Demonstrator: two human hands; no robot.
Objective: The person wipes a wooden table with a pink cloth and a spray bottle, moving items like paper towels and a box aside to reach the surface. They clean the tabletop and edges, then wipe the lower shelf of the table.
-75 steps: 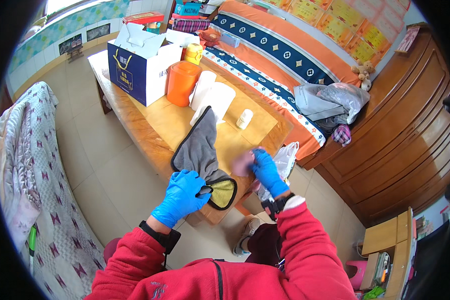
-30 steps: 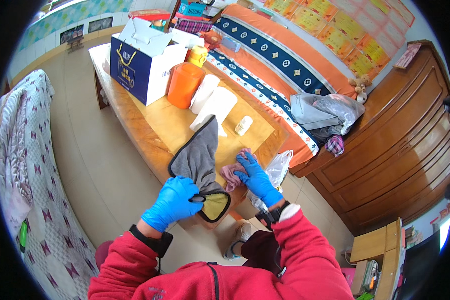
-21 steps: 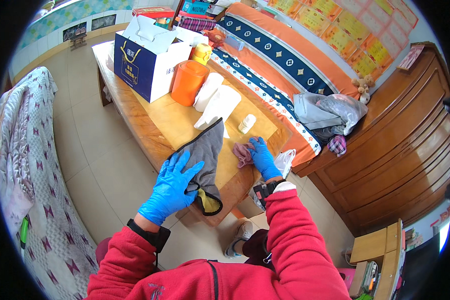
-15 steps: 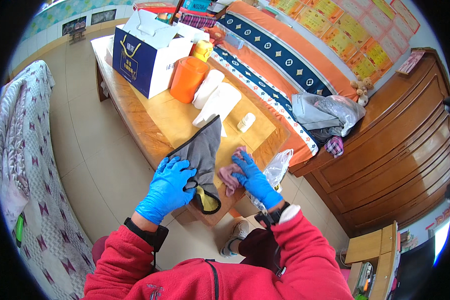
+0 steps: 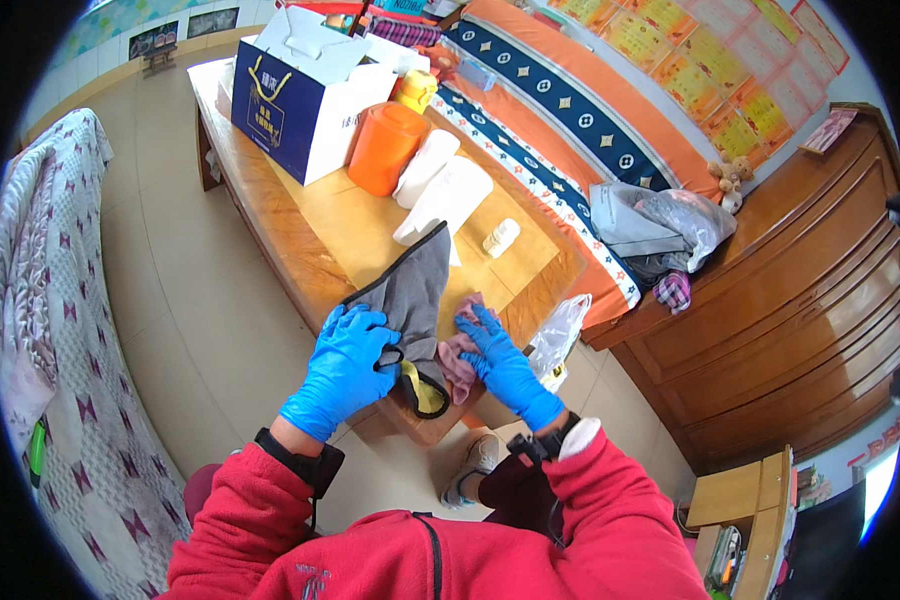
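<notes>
A grey cloth (image 5: 410, 292) with black edging lies across the near end of the wooden table (image 5: 310, 262); its turned-up near corner shows a yellow underside. My blue-gloved left hand (image 5: 342, 362) grips the cloth's left edge, fingers bent over it and the thumb by the fold. To the right, a crumpled pink rag (image 5: 458, 362) rests against the tabletop beside the grey cloth. My right hand (image 5: 500, 362), also in a blue glove, is closed over this rag and presses it down, hiding part of it. A small white bottle (image 5: 501, 238) stands beyond both hands.
Farther along the table are white tissue packs (image 5: 448, 200), an orange container (image 5: 388, 148), a yellow-topped bottle (image 5: 416, 90) and a blue-and-white box (image 5: 305, 105). A clear plastic bag (image 5: 560, 335) hangs by the right edge. A patterned bed or sofa (image 5: 80, 330) flanks the left side.
The view has shifted slightly, so the table appears a little farther right. My right hand and the pink rag have come slightly closer to the grey cloth. My left hand keeps its hold.
</notes>
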